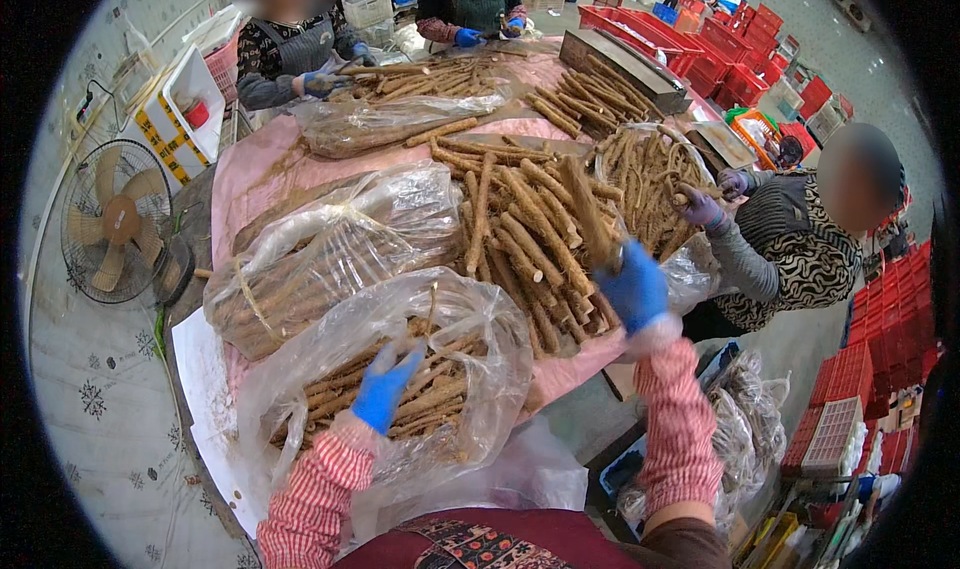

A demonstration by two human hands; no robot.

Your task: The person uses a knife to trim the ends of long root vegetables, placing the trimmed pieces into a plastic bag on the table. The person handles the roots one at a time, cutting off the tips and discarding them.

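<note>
The left hand [386,384], blue-gloved, is ringed by the raised rim of a clear, crumpled plastic bag [505,334], open upward. Beyond it, a long brown bundle wrapped in clear plastic [335,269] blocks the way. A heap of loose, brown, rod-shaped roots [535,234] fills the table's middle, reaching the blue-gloved right hand [636,287]. Past that hand, a co-worker's purple-gloved hand [704,210] narrows the right side. Bare pink-covered table [568,373] leaves passage between bag and right forearm, and again at far left.
</note>
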